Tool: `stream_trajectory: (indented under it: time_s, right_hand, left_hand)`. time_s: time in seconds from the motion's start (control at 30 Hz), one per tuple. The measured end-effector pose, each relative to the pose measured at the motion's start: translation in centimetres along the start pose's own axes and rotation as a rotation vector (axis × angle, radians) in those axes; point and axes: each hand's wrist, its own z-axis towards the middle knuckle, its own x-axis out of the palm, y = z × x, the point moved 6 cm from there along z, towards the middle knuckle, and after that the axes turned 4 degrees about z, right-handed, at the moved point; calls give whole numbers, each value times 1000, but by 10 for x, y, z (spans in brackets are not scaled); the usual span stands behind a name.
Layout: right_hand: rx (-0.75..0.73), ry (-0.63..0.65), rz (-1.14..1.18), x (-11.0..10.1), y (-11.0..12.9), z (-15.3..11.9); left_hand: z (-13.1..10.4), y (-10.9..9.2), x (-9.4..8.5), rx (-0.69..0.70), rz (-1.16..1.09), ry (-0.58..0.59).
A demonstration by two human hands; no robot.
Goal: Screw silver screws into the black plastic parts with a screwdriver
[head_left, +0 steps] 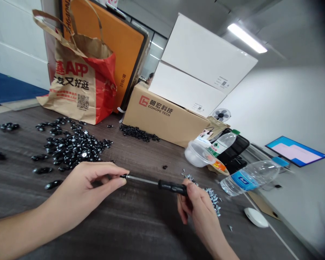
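Had the left hand (89, 187) pinched on a small black part (123, 176), right over the middle of the desk (141, 224). Gripped the screwdriver (169, 185) by its black handle in the right hand (200, 204), tip up against that part. Also had a big black pile (76, 146) toward the far left corner, loose screws (213, 198) toward the right edge, lol.

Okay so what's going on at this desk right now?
A person's left hand pinches a small black part against the tip of a screwdriver gripped in the right hand. A big pile of black parts lies beyond the left hand, and loose silver screws lie beside the right.
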Motion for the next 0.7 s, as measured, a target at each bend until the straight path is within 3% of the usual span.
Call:
stream_trajectory:
  time_s: [0.13,0.27,0.43,0.6,0.7]
  right_hand:
    - [21,80,59,5,2,-3]
    - [1,51,53,1,2,-3]
    - [21,120,44,3,3,-1]
    - [-21,33,-55,-3,4,-1]
    - [10,101,-33,0,1,-1]
  left_hand:
    - [0,2,0,-15,-4,-2]
    - [0,0,0,9,-7,4]
    - [0,1,2,-44,-13,26]
    - [0,0,2,-25,-10,18]
    - [0,3,2,-40,-25,20]
